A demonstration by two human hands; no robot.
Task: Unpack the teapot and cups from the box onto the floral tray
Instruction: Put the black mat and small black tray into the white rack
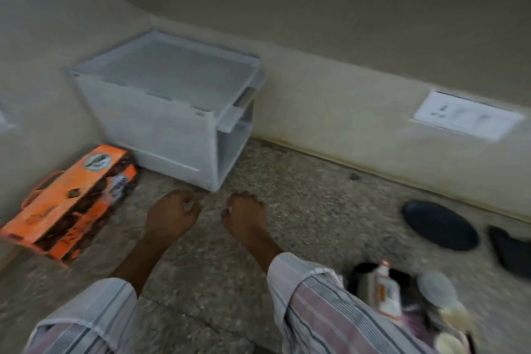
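— Head view, nearest first: what lies at the bottom edge?

— Two striped sleeves, and at five o'clock a blurred cluster of things on the speckled stone floor (pixel 287 181), among them a white bottle with a reddish cap (pixel 385 287). I cannot make out the rest of that cluster.

— And the hands?

— Both reach forward over the floor, side by side and apart. The left hand (pixel 172 214) has its fingers curled under with nothing in them; the right hand (pixel 244 214) is curled the same way, also holding nothing.

— Where is the box?

— An orange printed cardboard box with carry handles (pixel 71 201) lies flat on the floor at nine o'clock, near the left hand but not touched. Its contents are not visible.

— Farther out?

— At three o'clock, a dark oval dish (pixel 439 224) on the floor. Beyond the hands, at eleven o'clock, a translucent white plastic storage bin (pixel 169 112) stands in the corner against the beige wall (pixel 330 46), just behind the orange box. A white socket plate (pixel 467 115) sits on the wall at two o'clock.
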